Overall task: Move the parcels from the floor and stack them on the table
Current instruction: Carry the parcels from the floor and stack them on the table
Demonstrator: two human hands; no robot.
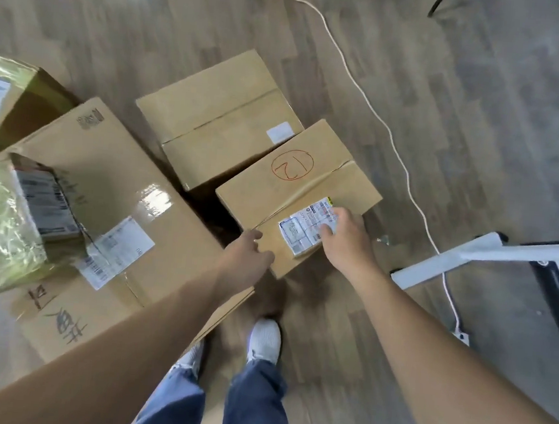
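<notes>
Likely office or mailroom: grey wood-look plank floor (484,94), taped brown cardboard shipping boxes (218,118), white power cable (390,132), white metal table leg (450,257).

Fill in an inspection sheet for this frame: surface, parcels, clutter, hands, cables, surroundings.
Surface: wood-pattern floor; no table top in view.
Job's things: box marked 12, plain box behind it, large box to the left, green-wrapped parcel lying over the large box's left part, taped parcel further back; none lifted yet.
Clutter: nothing seen.
Hands: left hand at the near left corner of the box marked 12, right hand on its label; blurred, grip unclear.
Cables: white cable crosses the floor right of the boxes.
Surroundings: white frame leg at right; white shoes below.
</notes>
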